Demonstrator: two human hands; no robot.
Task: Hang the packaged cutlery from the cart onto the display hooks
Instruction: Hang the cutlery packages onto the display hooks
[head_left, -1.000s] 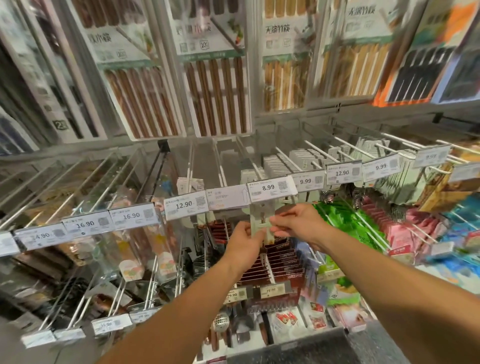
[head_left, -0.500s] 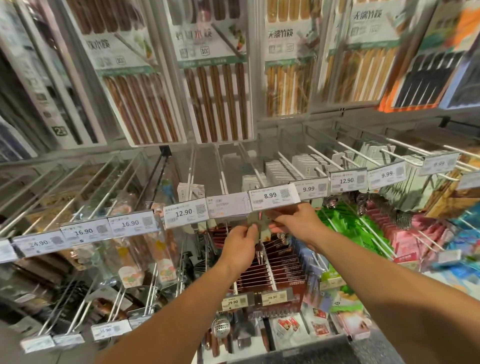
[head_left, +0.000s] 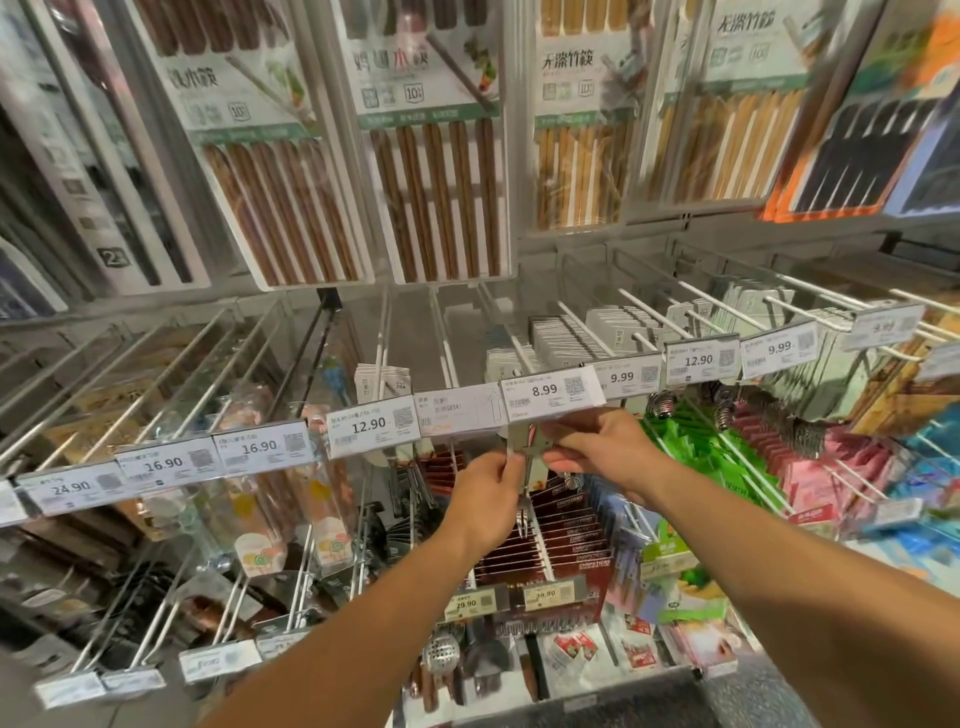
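Observation:
A packaged fork on a grey card (head_left: 525, 441) hangs from my two hands just under the 8.99 price tag (head_left: 551, 391) of a white display hook (head_left: 511, 335). My left hand (head_left: 488, 499) pinches the card's lower left edge. My right hand (head_left: 597, 447) pinches its right side near the top. The fork's metal tines (head_left: 522, 519) point down below my left hand. Similar grey-carded packs (head_left: 563, 338) hang further back on the neighbouring hooks. The cart is out of view.
Large chopstick packs (head_left: 436, 156) hang in the row above. Price tags 12.90 (head_left: 371, 426) and 9.99 (head_left: 626, 375) flank the hook. Red chopstick boxes (head_left: 571, 540) and a strainer (head_left: 441, 652) hang on lower hooks. Green and pink packs (head_left: 737, 457) fill the right.
Both hands have lifted the carded fork upward, closer under the 8.99 tag. The camera view has tilted up slightly.

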